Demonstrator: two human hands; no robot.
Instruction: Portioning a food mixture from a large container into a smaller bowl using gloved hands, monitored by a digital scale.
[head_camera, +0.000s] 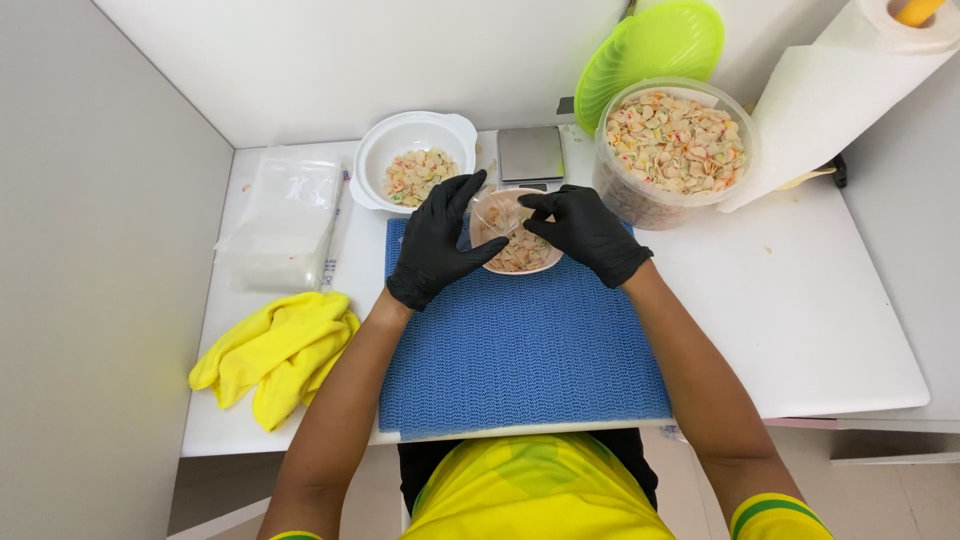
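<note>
Both of your hands are up over the small pink bowl (520, 252), which sits at the far edge of the blue mat (520, 350) on the white worktop (800, 300). Your left hand (437, 245), in a black glove, rests at the bowl's left rim, fingers spread and pointing away from you, thumb out toward the middle. Your right hand (585, 232), gloved the same, comes in from the right with its fingertips pinched together. Between the two hands there's a small clear plastic bag (497, 212), held just above the bowl; the right grip is closed on its edge, while the left grip looks loose against it, and I can't tell if it truly clamps. The bowl holds pale, colour-flecked shell-shaped pieces.

Just beyond the bowl sits a small digital scale (530, 155). To its left, a white bowl (385, 150) with more of the same pieces. To the right, a big clear tub (625, 200) is full of them, its green lid (650, 50) leaning behind. A paper towel roll (850, 90) hangs at far right. At left lie a stack of clear bags (280, 215) and yellow rubber gloves (275, 355).
</note>
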